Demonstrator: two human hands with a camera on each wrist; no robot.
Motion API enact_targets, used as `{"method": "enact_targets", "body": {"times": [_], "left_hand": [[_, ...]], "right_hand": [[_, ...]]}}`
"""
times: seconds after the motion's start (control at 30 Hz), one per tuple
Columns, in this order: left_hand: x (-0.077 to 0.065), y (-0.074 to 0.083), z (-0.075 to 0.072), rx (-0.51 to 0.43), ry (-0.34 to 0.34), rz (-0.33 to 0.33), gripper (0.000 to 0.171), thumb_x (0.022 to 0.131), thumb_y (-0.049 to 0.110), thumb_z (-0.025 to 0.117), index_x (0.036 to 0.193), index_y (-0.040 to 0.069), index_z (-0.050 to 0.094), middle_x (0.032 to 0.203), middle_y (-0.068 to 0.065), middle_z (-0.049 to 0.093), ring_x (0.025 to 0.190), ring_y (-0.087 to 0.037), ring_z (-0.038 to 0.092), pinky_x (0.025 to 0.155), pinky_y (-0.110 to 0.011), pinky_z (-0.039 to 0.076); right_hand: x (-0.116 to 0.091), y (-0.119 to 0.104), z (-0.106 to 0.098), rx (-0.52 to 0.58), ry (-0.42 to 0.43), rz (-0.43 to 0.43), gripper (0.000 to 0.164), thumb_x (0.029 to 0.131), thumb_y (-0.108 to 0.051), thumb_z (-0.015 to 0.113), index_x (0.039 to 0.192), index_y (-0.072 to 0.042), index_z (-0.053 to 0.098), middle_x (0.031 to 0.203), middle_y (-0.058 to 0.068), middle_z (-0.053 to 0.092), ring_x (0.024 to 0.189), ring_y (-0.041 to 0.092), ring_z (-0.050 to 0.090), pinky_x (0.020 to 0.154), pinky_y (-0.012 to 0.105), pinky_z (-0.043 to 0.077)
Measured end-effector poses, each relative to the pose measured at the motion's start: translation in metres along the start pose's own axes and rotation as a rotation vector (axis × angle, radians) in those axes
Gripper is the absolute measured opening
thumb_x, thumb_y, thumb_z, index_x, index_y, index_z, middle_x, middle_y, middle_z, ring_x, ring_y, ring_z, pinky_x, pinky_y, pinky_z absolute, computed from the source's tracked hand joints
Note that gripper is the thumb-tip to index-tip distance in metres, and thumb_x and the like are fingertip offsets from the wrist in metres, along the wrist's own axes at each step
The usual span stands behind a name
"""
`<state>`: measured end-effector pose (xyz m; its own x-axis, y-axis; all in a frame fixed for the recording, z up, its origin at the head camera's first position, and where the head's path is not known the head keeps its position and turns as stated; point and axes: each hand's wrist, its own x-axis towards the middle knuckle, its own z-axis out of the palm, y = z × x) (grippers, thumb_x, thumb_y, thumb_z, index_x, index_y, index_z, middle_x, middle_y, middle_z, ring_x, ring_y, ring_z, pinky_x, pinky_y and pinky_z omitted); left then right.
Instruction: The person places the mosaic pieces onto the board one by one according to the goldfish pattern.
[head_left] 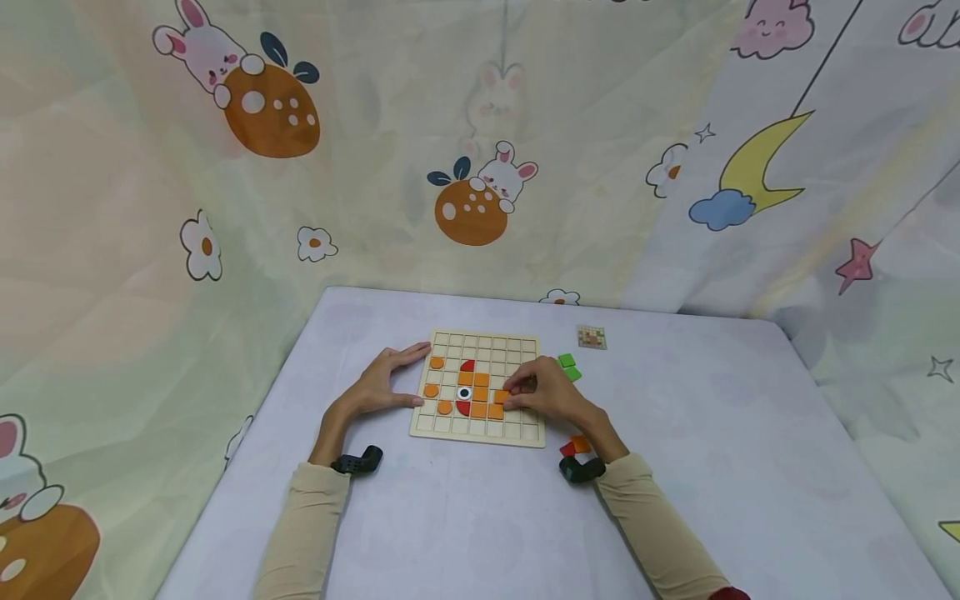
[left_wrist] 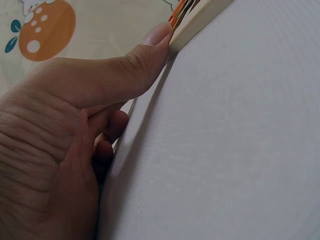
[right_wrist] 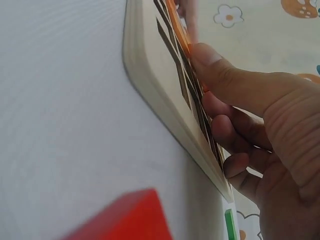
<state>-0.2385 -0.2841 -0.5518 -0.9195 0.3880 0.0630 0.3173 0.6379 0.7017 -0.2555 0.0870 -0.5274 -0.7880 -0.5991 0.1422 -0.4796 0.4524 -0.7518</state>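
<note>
A wooden grid board (head_left: 450,427) lies on the table. On it sit orange square tiles (head_left: 478,411), red rounded tiles (head_left: 463,408), an eye tile (head_left: 464,393) and orange round tiles (head_left: 437,363). With thumb and fingers spread, my left hand (head_left: 378,385) touches the board's left edge; in the left wrist view the thumb (left_wrist: 115,77) presses against its side. My right hand (head_left: 551,388) pinches an orange square tile (head_left: 501,397) over the board's right half, just right of the other orange squares. In the right wrist view my thumb and fingertips are low against the board.
Two green tiles (head_left: 572,373) lie right of the board, behind my right hand. Near my right wrist are a red tile (head_left: 567,449) and an orange tile (head_left: 581,444). A small patterned card (head_left: 592,337) lies at the back right. A printed cloth hangs behind the table.
</note>
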Motion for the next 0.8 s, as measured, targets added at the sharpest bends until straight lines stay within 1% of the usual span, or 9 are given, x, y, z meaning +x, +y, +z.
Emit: {"method": "enact_targets", "body": {"times": [0.1, 0.23, 0.47, 0.57, 0.8], "left_hand": [[-0.0011, 0.0007, -0.0005, 0.005, -0.002, -0.003, 0.102, 0.081, 0.040, 0.096, 0.168, 0.020, 0.046, 0.178, -0.002, 0.038, 0.120, -0.024, 0.046, 0.107, -0.049, 0.038], [-0.0016, 0.0018, -0.0018, 0.001, 0.000, -0.004, 0.102, 0.081, 0.040, 0.096, 0.167, 0.019, 0.046, 0.178, -0.003, 0.039, 0.119, -0.024, 0.046, 0.106, -0.049, 0.038], [-0.0009, 0.0005, -0.0008, -0.001, 0.001, -0.005, 0.102, 0.080, 0.039, 0.096, 0.167, 0.021, 0.046, 0.178, -0.002, 0.039, 0.121, -0.024, 0.046, 0.108, -0.049, 0.038], [-0.0005, 0.0001, -0.0005, -0.002, -0.003, -0.006, 0.102, 0.081, 0.039, 0.096, 0.168, 0.022, 0.046, 0.179, -0.001, 0.038, 0.122, -0.025, 0.046, 0.108, -0.050, 0.038], [-0.0012, 0.0009, -0.0010, 0.006, 0.001, -0.001, 0.102, 0.081, 0.040, 0.095, 0.168, 0.020, 0.046, 0.178, -0.003, 0.039, 0.121, -0.025, 0.047, 0.107, -0.050, 0.039]], "right_hand": [[0.0020, -0.0015, 0.0005, -0.011, -0.014, 0.016, 0.021, 0.084, -0.017, 0.096, 0.100, -0.007, 0.086, 0.089, 0.001, 0.080, 0.078, 0.011, 0.064, 0.071, 0.021, 0.052], [0.0043, -0.0035, 0.0002, -0.020, -0.023, 0.034, 0.021, 0.084, -0.016, 0.096, 0.101, -0.007, 0.086, 0.087, 0.001, 0.079, 0.077, 0.010, 0.063, 0.070, 0.021, 0.052], [0.0049, -0.0053, -0.0013, 0.008, -0.036, 0.053, 0.023, 0.084, -0.016, 0.096, 0.102, -0.007, 0.086, 0.088, 0.001, 0.079, 0.079, 0.011, 0.065, 0.072, 0.021, 0.053], [0.0038, -0.0043, -0.0014, 0.006, -0.028, 0.051, 0.021, 0.085, -0.016, 0.095, 0.102, -0.008, 0.086, 0.090, 0.001, 0.081, 0.079, 0.011, 0.065, 0.073, 0.022, 0.054], [0.0024, -0.0018, -0.0006, -0.038, -0.005, 0.030, 0.012, 0.089, -0.013, 0.091, 0.100, -0.012, 0.087, 0.099, 0.001, 0.084, 0.080, 0.012, 0.060, 0.072, 0.023, 0.048]]}}
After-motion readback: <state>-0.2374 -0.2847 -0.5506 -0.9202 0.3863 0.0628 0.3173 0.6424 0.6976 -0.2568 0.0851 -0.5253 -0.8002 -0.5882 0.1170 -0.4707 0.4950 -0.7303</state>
